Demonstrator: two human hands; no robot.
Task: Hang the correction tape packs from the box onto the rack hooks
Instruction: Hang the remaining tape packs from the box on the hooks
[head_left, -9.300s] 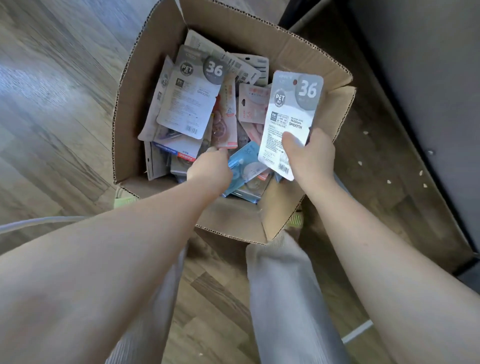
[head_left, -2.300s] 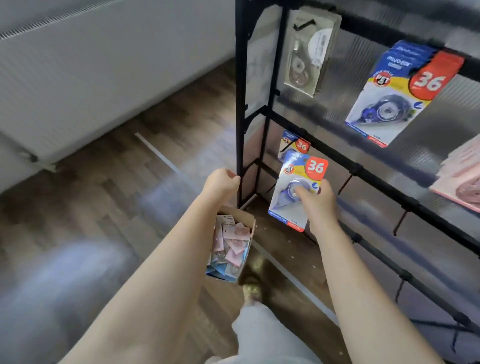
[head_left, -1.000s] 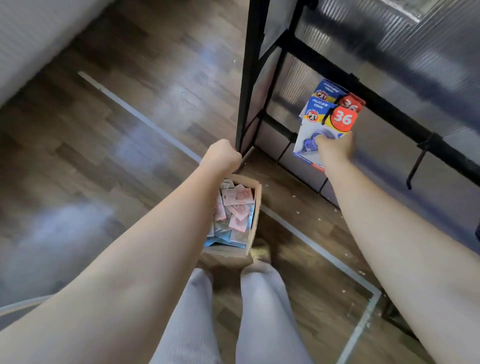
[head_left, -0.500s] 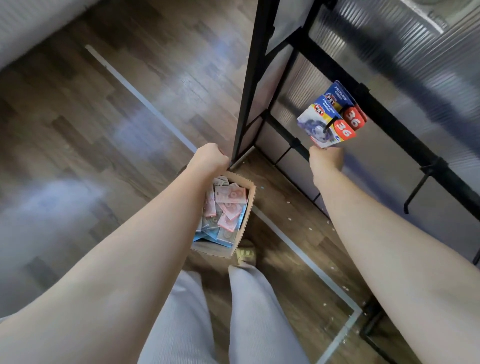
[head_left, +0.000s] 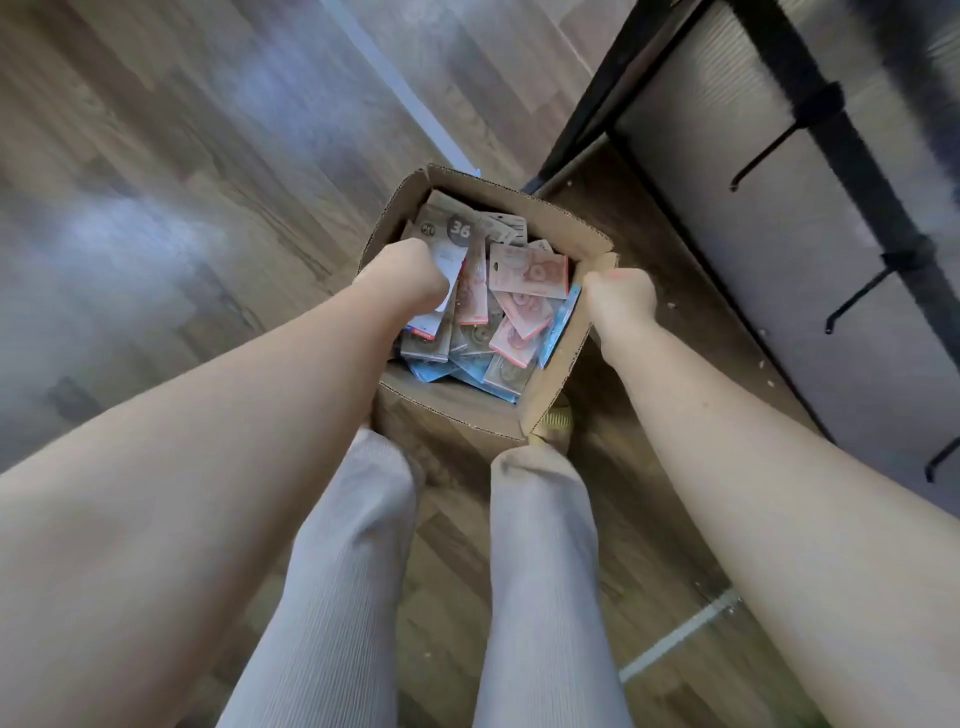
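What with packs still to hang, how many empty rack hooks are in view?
3. Upper hook, middle hook below it, lowest hook cut by the right edge. More may lie off-frame.

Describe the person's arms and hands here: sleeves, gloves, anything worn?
Both forearms are bare to the frame edge, no sleeves showing. The left hand and right hand wear no gloves, and no watch, rings or bands are visible. Lower down, light grey ribbed trousers show.

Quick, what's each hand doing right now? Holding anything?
Left hand: down in the cardboard box, fingers curled around a grey "36" correction tape pack.
Right hand: fingers curled, at the box's right flap; a grip cannot be told.
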